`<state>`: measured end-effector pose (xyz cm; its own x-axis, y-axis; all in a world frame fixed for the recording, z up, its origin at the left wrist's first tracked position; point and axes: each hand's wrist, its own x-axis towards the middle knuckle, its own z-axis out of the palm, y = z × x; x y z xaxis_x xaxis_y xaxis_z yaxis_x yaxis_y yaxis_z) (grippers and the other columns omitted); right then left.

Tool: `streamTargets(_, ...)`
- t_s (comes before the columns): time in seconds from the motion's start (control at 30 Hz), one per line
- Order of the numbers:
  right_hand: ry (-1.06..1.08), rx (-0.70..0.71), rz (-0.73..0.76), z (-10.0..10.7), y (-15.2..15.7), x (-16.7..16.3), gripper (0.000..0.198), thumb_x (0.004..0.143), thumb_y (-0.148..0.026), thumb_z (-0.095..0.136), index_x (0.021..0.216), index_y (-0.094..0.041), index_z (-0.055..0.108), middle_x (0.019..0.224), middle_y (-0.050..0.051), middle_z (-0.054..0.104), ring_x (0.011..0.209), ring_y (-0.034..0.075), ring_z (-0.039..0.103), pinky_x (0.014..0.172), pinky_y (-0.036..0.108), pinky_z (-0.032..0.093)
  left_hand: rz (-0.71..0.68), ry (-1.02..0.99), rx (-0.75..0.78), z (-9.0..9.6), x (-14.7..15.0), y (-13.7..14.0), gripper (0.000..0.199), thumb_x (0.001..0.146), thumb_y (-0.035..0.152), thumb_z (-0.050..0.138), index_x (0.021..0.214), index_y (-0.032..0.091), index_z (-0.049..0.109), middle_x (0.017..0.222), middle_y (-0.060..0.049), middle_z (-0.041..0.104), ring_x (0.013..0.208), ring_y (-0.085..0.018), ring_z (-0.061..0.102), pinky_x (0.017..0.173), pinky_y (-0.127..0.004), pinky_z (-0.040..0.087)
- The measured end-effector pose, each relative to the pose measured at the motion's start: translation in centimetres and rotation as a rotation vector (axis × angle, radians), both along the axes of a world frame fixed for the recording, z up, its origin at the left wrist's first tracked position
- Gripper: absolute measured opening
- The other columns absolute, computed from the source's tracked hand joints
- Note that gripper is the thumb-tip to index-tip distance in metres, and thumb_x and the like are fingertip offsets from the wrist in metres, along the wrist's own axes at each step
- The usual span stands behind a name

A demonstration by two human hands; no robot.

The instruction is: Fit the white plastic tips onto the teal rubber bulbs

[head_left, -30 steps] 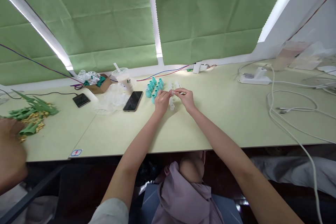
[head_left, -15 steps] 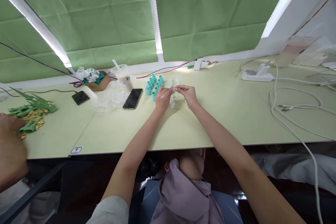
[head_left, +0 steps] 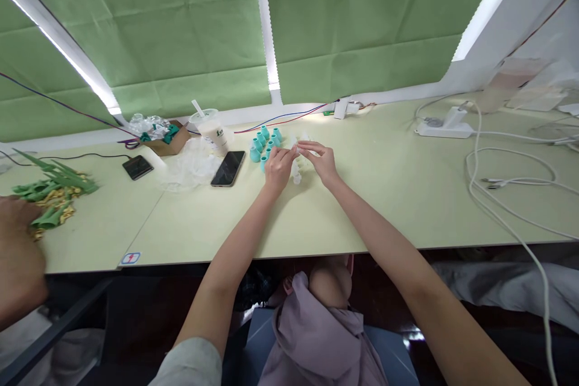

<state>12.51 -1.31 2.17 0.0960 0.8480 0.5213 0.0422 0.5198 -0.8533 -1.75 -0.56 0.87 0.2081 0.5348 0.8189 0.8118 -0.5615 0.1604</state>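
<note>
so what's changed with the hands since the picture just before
The fingertips of the right hand have edged slightly left and away from the person, close to those of the left hand. No grasp or release can be made out. The teal pieces, phone and cup stayed put.

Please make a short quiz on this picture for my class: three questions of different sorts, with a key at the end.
1. True or false: the cup has a straw in it.

2. Multiple choice: which of these is nearest to the left hand?
A) the power strip
B) the turquoise pieces
C) the cardboard box

3. Short answer: what colour are the small parts showing between the left hand and the right hand?

Key: 1. True. 2. B. 3. White or whitish.
</note>
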Motion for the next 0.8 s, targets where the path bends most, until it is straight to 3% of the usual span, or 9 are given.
streamTargets(0.17,-0.098,0.031,-0.138,0.3,-0.8,-0.3,0.017,0.076,-0.040,0.065,0.081,-0.027,0.074,0.094,0.002,0.071,0.102,0.021,0.059,0.095,0.039,0.042,-0.002,0.008,0.018,0.0,-0.1,0.0,0.031,0.092,0.037,0.039,0.106,0.021,0.062,0.079,-0.006,0.066,0.081,-0.017,0.059,0.071,-0.028,0.043)
streamTargets(0.43,-0.012,-0.056,-0.060,0.3,0.2,0.1,0.024,0.071,-0.042,0.067,0.080,-0.022,0.072,0.090,0.003,0.072,0.093,0.021,0.064,0.088,0.036,0.047,-0.002,-0.024,0.045,0.4,0.2,-0.3,0.033,0.091,0.040,0.041,0.105,0.021,0.064,0.077,-0.006,0.065,0.080,-0.017,0.059,0.069,-0.028,0.043)
streamTargets(0.57,-0.035,-0.091,-0.118,0.4,1.8,2.7,0.027,0.073,-0.043,0.063,0.084,-0.019,0.072,0.091,0.004,0.072,0.090,0.020,0.063,0.083,0.033,0.047,0.030,-0.049,0.039,0.5,0.2,-0.2,0.031,0.091,0.037,0.042,0.106,0.022,0.064,0.080,-0.006,0.065,0.083,-0.017,0.058,0.069,-0.027,0.043)
streamTargets(0.8,-0.714,-0.389,-0.403,0.3,2.2,8.0,0.009,0.072,-0.023,0.063,0.072,-0.021,0.072,0.075,0.004,0.070,0.074,0.019,0.061,0.070,0.031,0.044,0.044,-0.066,-0.007,0.0,-0.4,0.6,0.030,0.092,0.035,0.040,0.104,0.024,0.065,0.085,-0.008,0.066,0.088,-0.019,0.056,0.066,-0.028,0.042)
